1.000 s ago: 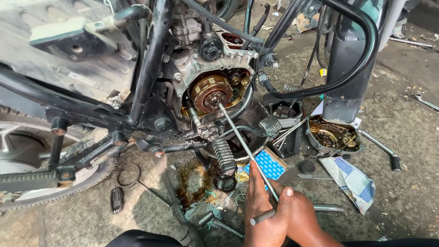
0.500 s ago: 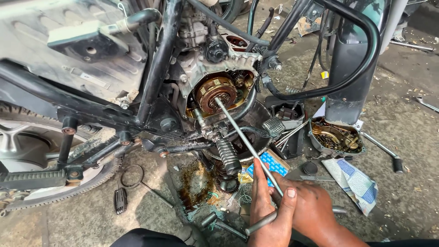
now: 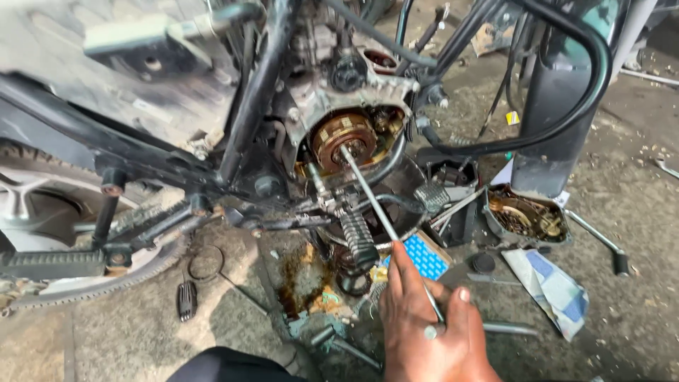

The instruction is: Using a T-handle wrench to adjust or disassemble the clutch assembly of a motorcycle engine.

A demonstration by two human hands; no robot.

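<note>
Right hand (image 3: pixel 431 329) low in the head view, wrapped shut round the near end of a long steel T-handle wrench (image 3: pixel 385 219), index finger laid out along the shaft, thumb on the other side. Grip looks set for steadying and turning. Whether the second hand is under there too, cannot tell; left hand not seen as its own thing.

Wrench shaft runs up and away from the hand to the far upper left, tip seated at the centre of the round copper-coloured rotor (image 3: pixel 344 138) inside the open engine case (image 3: pixel 353 106) of a motorcycle. Held on a slant because the person is low at the side of the bike and the rotor faces outward.

Just beyond the fingertips: ribbed footpeg (image 3: pixel 357 237) and a blue-and-white patterned box (image 3: pixel 424 256), shaft passing over both. Right of the hand, well apart, the removed engine cover (image 3: pixel 527 216) lies open side up on the floor with greasy parts inside, likely parked there to keep it out of the way. Nearer, right of the hand, a folded blue-and-white cloth or paper (image 3: pixel 552 283). Far right a crank-shaped metal lever (image 3: pixel 601 244) on the ground.

Left of the hand: brown oil stain (image 3: pixel 304 279) on the concrete under the engine, a thin wire ring (image 3: pixel 205 262), a small dark ribbed grip (image 3: pixel 187 301). Far left the rear wheel with toothed sprocket (image 3: pixel 92 279). Dark clothing at the bottom edge, below the hand.
</note>
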